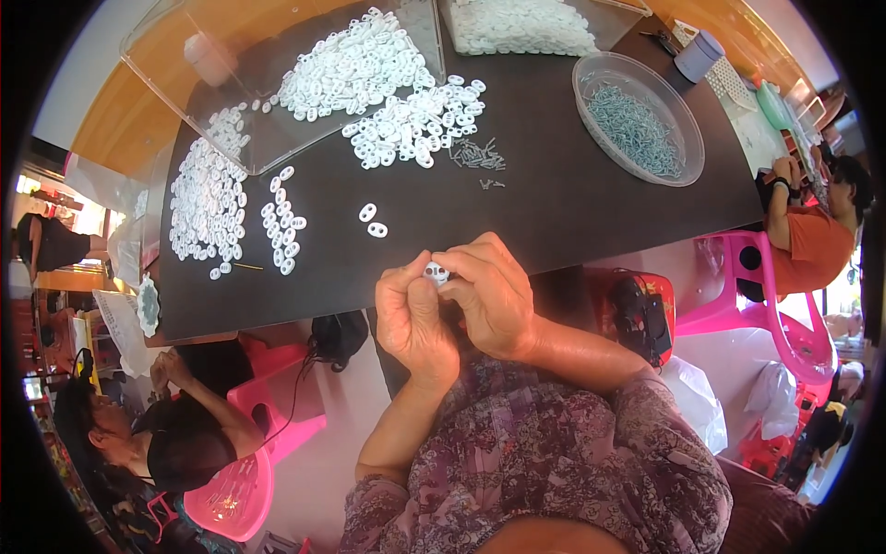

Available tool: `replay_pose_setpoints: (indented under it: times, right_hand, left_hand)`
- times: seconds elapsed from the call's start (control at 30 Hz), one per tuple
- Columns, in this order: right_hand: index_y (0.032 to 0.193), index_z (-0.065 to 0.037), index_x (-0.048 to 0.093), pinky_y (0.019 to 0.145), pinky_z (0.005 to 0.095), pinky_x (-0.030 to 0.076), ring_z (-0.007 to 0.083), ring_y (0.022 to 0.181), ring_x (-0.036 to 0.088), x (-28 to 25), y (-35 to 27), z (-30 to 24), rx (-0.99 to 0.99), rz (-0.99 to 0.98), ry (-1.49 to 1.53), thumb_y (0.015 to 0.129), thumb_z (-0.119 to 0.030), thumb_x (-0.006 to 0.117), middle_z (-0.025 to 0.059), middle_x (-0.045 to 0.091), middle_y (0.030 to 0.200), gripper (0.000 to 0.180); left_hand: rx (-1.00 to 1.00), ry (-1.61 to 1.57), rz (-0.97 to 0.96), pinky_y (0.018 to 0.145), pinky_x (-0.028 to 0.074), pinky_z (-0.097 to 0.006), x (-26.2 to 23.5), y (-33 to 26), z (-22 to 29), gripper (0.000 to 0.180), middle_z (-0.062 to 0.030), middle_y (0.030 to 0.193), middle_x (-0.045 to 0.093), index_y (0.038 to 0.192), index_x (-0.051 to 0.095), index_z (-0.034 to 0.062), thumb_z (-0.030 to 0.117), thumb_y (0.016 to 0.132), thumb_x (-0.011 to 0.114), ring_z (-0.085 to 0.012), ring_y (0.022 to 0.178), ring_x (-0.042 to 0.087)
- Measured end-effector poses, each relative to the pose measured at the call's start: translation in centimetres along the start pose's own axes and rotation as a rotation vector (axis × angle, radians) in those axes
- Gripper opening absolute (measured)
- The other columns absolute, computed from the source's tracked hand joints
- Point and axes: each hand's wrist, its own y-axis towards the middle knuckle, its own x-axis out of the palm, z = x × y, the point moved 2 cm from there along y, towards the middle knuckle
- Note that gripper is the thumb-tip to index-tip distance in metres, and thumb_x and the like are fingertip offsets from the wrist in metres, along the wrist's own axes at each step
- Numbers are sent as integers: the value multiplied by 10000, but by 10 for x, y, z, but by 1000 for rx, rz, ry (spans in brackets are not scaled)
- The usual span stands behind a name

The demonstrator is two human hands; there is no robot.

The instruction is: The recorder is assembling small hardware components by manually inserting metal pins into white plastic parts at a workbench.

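Note:
Just over the table's front edge, my left hand [411,319] and my right hand [495,297] meet, fingertips pinched from both sides on a small white oval plastic piece [437,272] with dark holes. Part of the piece is hidden by my thumbs and fingers. Two similar loose white pieces [377,230] lie on the dark table [323,249] a little beyond my left hand. A heap of the same white pieces [415,125] sits farther back. Beside that heap are a small pile of grey screws [477,154] and a few stray screws [492,185].
Clear plastic bins [254,172] with more white pieces stand at the back. A round clear tray [699,152] of screws is back right, near a lidded cup [699,57]. More pieces [208,198] spread left. People sit left and right; pink chairs [245,499] flank the table.

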Motion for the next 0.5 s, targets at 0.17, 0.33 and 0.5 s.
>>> replay_pose_setpoints:
  times: [0.17, 0.33, 0.5]
  right_hand:
    - [943, 63, 595, 588, 325, 464, 260, 704, 567, 2, -1, 0, -48, 3, -27, 707, 69, 618, 165, 614, 906, 237]
    - [946, 65, 593, 578, 318, 465, 255, 698, 569, 5, 1, 0, -69, 11, -32, 689, 75, 628, 158, 613, 884, 260]
    - [961, 60, 589, 577, 318, 469, 251, 674, 573, 5, 2, 0, -77, 23, -52, 688, 74, 642, 146, 615, 846, 277]
  left_hand:
    - [25, 30, 9, 682, 391, -205, -1, -2, -3, 227, 16, 829, 483, 1021, 579, -24, 191, 965, 533, -57, 762, 450]
    - [88, 69, 29, 662, 383, -202, -1, -1, -5, 229, 18, 814, 473, 1018, 564, -12, 208, 971, 524, -51, 741, 437]
    - [92, 152, 31, 631, 375, -203, -2, 0, -8, 205, 19, 795, 466, 1000, 562, -13, 184, 980, 507, -46, 706, 425]
